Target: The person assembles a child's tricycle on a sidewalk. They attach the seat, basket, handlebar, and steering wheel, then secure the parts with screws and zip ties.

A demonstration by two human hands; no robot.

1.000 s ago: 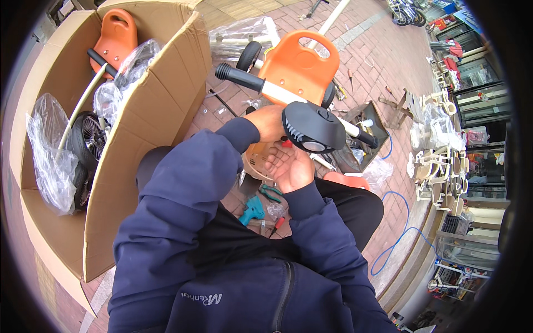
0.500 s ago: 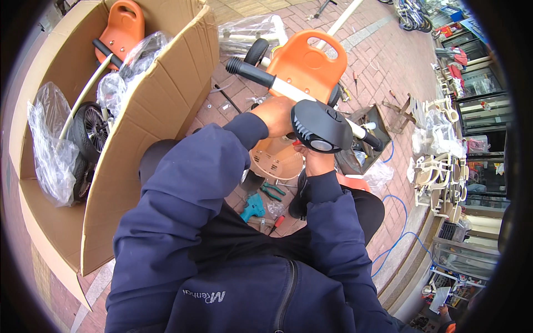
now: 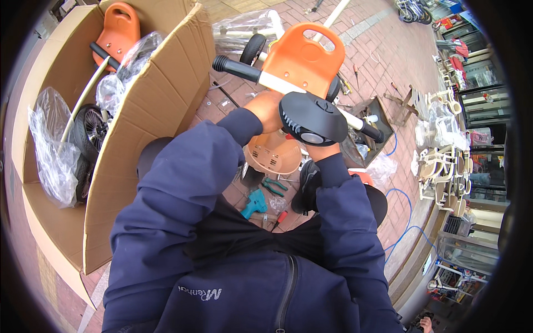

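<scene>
A white handlebar (image 3: 281,85) with black grips slants across in front of me, a black headlight housing (image 3: 313,118) at its middle. My left hand (image 3: 266,111) is up against the underside of the bar, beside the housing; its fingers are hidden behind it. Under the housing's near edge, my right hand (image 3: 323,151) is bent inward, mostly covered. A sliver of something red shows near its fingertips, too small to name. Below both hands sits a peach-coloured plastic shell (image 3: 272,155) with slots. Beyond the bar stands an orange seat (image 3: 307,58) with a handle hole.
At left, an open cardboard box (image 3: 141,133) holds another orange seat (image 3: 117,36) and wrapped wheels. Between my legs lie green pliers (image 3: 275,187), a teal power tool (image 3: 255,204) and a red-handled screwdriver (image 3: 280,218). A metal toolbox (image 3: 377,130) and blue hose (image 3: 410,213) are to the right.
The handlebar and housing have shifted slightly left and up in the view, both hands with them. My right fingers and the red thing, plainer before, are now mostly behind the housing.
</scene>
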